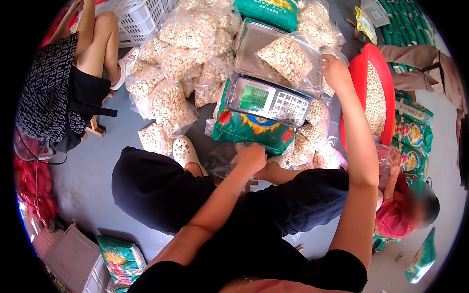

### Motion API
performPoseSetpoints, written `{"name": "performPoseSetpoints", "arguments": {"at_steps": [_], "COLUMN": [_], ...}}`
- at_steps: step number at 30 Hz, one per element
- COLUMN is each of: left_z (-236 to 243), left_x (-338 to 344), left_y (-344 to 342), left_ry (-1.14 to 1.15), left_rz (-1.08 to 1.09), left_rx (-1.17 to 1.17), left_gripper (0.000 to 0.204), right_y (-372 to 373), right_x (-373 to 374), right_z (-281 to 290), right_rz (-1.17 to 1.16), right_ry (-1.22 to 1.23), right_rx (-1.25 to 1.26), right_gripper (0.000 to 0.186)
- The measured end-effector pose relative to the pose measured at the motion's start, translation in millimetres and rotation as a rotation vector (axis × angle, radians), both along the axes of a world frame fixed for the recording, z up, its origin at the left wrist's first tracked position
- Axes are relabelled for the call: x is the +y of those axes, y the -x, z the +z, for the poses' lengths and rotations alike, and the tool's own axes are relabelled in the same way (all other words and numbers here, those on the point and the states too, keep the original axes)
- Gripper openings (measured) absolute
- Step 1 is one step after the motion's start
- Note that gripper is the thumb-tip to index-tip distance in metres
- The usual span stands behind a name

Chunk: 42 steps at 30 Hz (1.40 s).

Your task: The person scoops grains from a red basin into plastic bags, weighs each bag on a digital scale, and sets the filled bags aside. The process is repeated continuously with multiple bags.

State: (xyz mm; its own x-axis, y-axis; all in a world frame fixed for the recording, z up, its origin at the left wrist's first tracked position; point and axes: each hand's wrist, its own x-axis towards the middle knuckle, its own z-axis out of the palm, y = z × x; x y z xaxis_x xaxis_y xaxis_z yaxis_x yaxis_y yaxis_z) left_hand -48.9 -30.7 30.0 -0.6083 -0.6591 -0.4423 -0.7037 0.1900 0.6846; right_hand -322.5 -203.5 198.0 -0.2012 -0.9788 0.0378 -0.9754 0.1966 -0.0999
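Note:
A clear plastic bag of pale flat seeds (286,59) lies tilted on the metal pan of a digital scale (250,40). My right hand (336,74) is closed on the loose, gathered top of that bag, at the pan's right edge. The scale's lit green display and keypad (289,106) face me, and the scale rests on a full green printed sack (239,128). Down between my knees, my left hand (251,158) is closed on a clear plastic bag (221,158), beside the sack's lower edge. What that bag holds is mostly hidden.
Many filled seed bags (168,93) are heaped left of the scale, others to its right. A red basin (343,105) of seeds stands at right; a person in red (393,215) sits beyond it. Another person's legs (100,49) are at upper left, near a white crate (141,22).

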Motion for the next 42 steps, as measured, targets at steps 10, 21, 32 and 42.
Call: {"name": "performPoseSetpoints", "arguments": {"at_steps": [10,21,32,42], "left_z": [-2,-6,-9,-2], "left_x": [0,-6,-4,-1], "left_y": [-3,-6,-7,-2], "left_ry": [0.002,-0.037,-0.072,0.013], "left_rz": [0.004,-0.030,-0.043,-0.049], "left_rx": [0.009,0.016,0.037,-0.018], "left_gripper": [0.025,0.026,0.026,0.027], "right_y": [30,1,-73,21], "right_x": [-35,-49,-64,-73], "right_z": [-25,-65,-78,-90], "right_rz": [-0.261,-0.269,-0.150,-0.237], "right_ry": [-0.411,-0.083,-0.033,0.234], "right_rx": [-0.349,-0.982,0.023,-0.275], "right_gripper": [0.035,0.034,0.053,0.034]}}
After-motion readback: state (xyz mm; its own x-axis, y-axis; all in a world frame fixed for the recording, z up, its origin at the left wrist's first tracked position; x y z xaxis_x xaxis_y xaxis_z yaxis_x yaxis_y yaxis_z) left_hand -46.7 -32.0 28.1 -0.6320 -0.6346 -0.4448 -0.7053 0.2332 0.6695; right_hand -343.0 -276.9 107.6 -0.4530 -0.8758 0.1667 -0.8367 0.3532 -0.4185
